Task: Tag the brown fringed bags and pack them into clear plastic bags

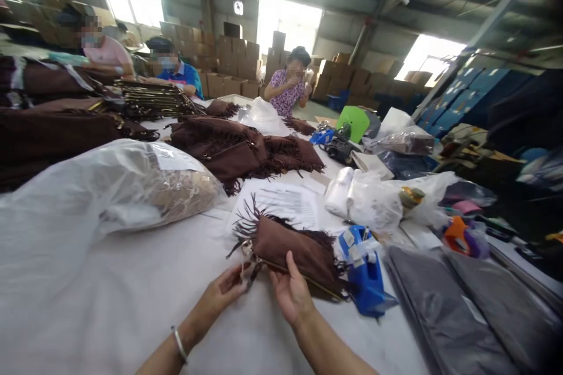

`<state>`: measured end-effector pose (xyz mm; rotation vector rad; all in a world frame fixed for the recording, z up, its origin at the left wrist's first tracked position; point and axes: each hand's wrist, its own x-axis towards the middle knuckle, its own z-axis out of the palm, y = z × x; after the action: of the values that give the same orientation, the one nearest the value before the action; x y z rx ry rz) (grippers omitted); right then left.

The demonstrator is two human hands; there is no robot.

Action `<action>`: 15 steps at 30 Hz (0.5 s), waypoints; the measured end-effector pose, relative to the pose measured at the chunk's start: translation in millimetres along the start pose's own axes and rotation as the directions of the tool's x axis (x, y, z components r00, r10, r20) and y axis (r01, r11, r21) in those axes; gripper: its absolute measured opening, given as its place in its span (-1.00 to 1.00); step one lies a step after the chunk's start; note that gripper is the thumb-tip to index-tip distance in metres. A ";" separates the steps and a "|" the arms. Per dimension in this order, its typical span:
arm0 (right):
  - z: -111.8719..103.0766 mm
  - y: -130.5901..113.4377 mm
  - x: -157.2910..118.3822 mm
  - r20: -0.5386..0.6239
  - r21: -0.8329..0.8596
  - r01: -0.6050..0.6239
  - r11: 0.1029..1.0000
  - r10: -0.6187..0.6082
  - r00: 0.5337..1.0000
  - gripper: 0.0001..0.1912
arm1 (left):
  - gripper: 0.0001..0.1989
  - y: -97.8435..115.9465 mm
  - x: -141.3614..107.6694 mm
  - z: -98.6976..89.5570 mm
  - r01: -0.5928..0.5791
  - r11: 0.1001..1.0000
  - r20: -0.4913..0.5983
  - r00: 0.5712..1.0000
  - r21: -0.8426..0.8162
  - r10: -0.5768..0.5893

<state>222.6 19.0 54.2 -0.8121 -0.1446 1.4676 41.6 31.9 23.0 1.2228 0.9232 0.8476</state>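
Observation:
A brown fringed pouch [297, 249] with a zipper along its near edge is held just above the white table [145, 299]. My right hand [292, 293] grips the pouch's near edge, thumb on top and fingers underneath. At the pouch's left corner, by the metal ring and dark strap, my left hand [226, 290] pinches something small, perhaps the strap end or a thin tag; the fingertips partly hide it. A blue tape dispenser [365, 269] stands close to the pouch's right end. Beyond the pouch lies a printed sheet [281, 202].
Brown fringed bags [220, 146] are piled across the table. A large clear plastic bag [118, 187] lies at the left. Dark grey packets [453, 310] and crumpled plastic [373, 202] are at the right. Three people sit or stand beyond the table.

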 end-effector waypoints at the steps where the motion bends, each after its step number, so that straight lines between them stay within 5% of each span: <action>1: -7.5 7.9 2.1 -0.036 0.011 -0.042 0.999 0.042 0.998 -0.71 | -0.37 -2.2 -0.8 2.8 0.015 1.000 -0.008 1.000 -0.014 -0.015; 6: -3.8 4.8 0.9 0.003 0.052 -0.022 0.998 0.022 1.000 -0.73 | -0.49 25.4 -0.2 -12.7 0.026 0.972 -0.056 0.998 0.232 -0.013; 9: 0.3 0.1 -4.6 0.050 0.047 0.028 0.998 -0.030 0.998 -0.70 | -0.54 54.2 -3.3 -42.6 -0.030 0.781 -0.098 0.988 0.624 0.117; 12: -10.0 12.1 -7.8 0.000 0.020 -0.025 0.999 0.025 1.000 -0.67 | -0.54 64.1 -15.0 -56.0 -0.138 0.481 -0.073 0.916 0.866 0.394; 15: -20.1 27.0 -10.7 -0.083 0.033 -0.121 0.992 0.124 0.989 -0.69 | -0.74 44.2 -34.7 -35.2 -0.221 0.469 -0.062 0.855 0.855 0.515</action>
<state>210.1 -1.6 28.3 -0.8713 -0.0098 1.5441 -6.3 20.5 67.4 2.2494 1.4361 1.0045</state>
